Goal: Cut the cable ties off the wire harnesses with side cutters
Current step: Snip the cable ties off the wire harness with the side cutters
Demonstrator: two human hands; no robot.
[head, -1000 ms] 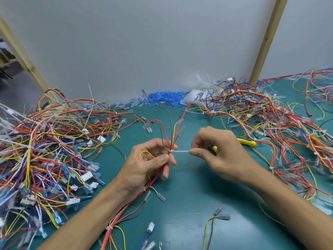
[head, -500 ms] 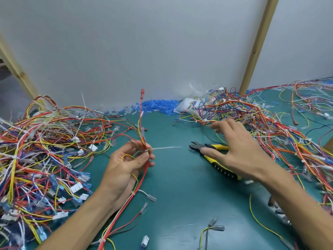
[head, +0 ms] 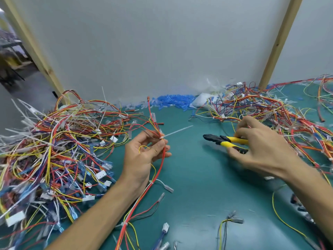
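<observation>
My left hand [head: 144, 156] pinches a thin wire harness [head: 162, 159] of red and yellow wires just below a white cable tie [head: 177, 131], whose long tail sticks out to the right. The harness runs down along my forearm to the near edge. My right hand [head: 257, 148] grips the yellow handles of the side cutters [head: 223, 140] and holds them a little above the green mat. The black jaws point left toward the tie, a hand's width away from it.
A big heap of tied harnesses [head: 54, 150] fills the left of the green mat [head: 198, 186]. Another tangle [head: 270, 109] lies at the back right. Blue sleeves [head: 173, 101] line the wall. Loose connectors [head: 232, 220] lie near the front edge.
My right hand let go of the tie's tail, reached to the side cutters on the mat and has picked them up. My left hand kept its hold on the harness.
</observation>
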